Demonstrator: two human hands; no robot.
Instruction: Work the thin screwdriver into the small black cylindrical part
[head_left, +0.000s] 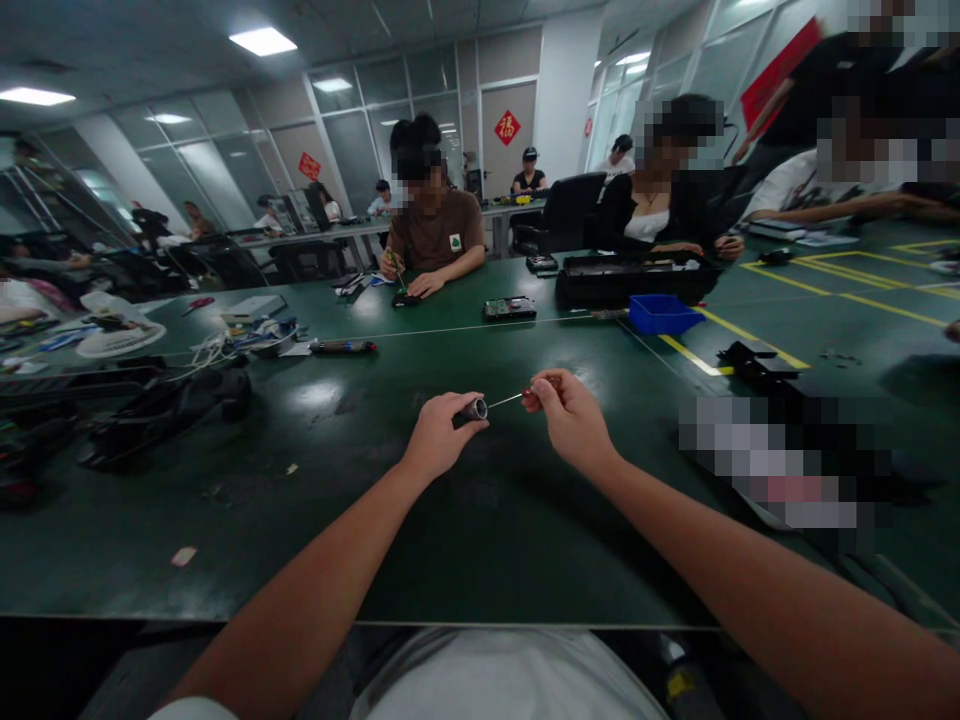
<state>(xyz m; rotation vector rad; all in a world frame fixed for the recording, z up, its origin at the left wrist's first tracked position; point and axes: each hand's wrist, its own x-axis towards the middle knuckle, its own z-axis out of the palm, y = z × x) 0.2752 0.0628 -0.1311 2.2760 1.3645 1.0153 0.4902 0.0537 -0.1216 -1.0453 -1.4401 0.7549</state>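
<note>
My left hand is closed around a small dark cylinder, whose round, metallic-looking open end faces right. My right hand grips the reddish handle of a screwdriver. Its thin shaft points left, and the tip is at the cylinder's open end; whether it touches inside cannot be made out. Both hands are raised over the green table, near its middle.
A blue bin and a long black casing lie ahead right. A circuit-board device sits ahead. Another screwdriver, cables and black parts are left. A person works across the table.
</note>
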